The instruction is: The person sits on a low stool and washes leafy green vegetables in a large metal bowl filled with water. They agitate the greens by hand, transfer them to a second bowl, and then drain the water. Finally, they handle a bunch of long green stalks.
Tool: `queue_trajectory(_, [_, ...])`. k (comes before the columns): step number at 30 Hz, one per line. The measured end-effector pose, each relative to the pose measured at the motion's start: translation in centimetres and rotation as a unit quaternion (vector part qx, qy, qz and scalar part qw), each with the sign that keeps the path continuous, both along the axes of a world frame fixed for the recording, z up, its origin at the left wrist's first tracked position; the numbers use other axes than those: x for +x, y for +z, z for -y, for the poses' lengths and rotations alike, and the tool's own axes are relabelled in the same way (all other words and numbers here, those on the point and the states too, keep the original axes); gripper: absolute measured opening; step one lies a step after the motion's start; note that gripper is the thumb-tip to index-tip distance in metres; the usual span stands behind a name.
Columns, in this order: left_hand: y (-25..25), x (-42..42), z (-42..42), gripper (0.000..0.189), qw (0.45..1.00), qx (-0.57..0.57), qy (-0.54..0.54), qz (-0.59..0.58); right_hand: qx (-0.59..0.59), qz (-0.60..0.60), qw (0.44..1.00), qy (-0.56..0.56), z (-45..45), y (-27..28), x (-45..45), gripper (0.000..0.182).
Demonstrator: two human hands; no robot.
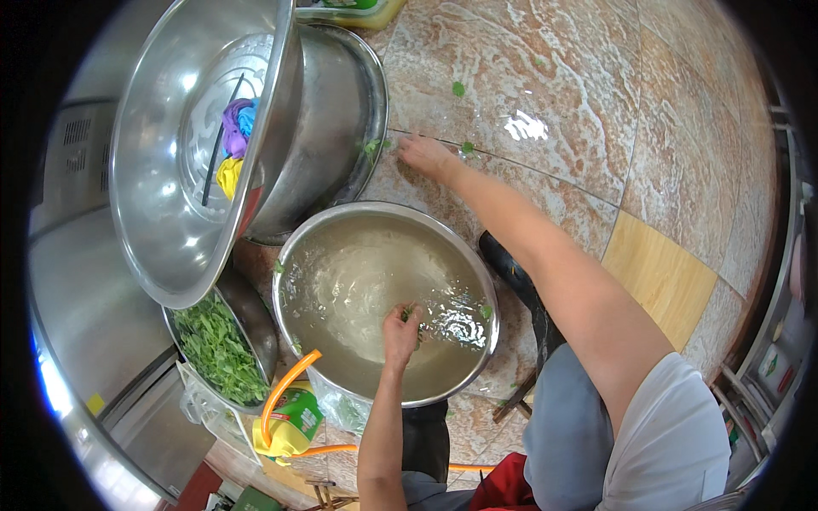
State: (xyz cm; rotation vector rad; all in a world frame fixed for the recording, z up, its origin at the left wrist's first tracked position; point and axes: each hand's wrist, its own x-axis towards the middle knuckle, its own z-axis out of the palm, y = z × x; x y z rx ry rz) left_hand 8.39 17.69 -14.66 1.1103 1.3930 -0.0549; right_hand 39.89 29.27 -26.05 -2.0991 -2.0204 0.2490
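Observation:
A wide steel basin (pixel 300 230) of cloudy water stands on the floor before me. Over its water my left hand (pixel 402 332) is closed on a few green leaves (pixel 407 312). My right hand (pixel 422 155) reaches out low over the wet tiles beyond the basin, near a loose leaf (pixel 468 147); its fingertips are bunched, and whether they hold anything cannot be made out. Another leaf (pixel 486 311) floats by the basin's right rim. Leafy greens (pixel 220 351) fill a steel container at the lower left.
A large tilted steel bowl (pixel 153 211) with coloured cloths (pixel 238 128) and a dark stick leans on another steel vessel (pixel 319 128). An orange hose (pixel 281 389) and a yellow-green bottle (pixel 294 415) lie near the basin's left edge. My boots flank the basin's near side.

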Motion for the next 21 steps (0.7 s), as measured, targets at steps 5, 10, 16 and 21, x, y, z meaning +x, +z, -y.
queue_trajectory(5, [-1.2, -0.1, 1.4, 0.022, 0.999, -0.008, 0.001, 0.047, -0.007, -0.162, 0.981, -0.105, 4.9, 0.2, 1.5, 0.024])
queue_trajectory(10, [-1.1, -0.5, 0.8, 0.022, 0.997, -0.017, -0.079, 0.001, 0.132, -0.272, 0.946, -0.120, 4.8, 4.6, 1.2, 0.027])
queue_trajectory(16, [1.8, -2.2, -2.1, 0.039, 0.978, -0.104, 0.144, 0.114, 0.179, -0.390, 0.903, -0.007, 2.5, 13.2, -5.9, 0.019])
queue_trajectory(21, [2.2, -0.2, -3.5, 0.062, 0.848, -0.234, 0.337, 0.335, -0.074, -0.492, 0.864, 0.076, 9.5, 12.8, -13.3, 0.016])
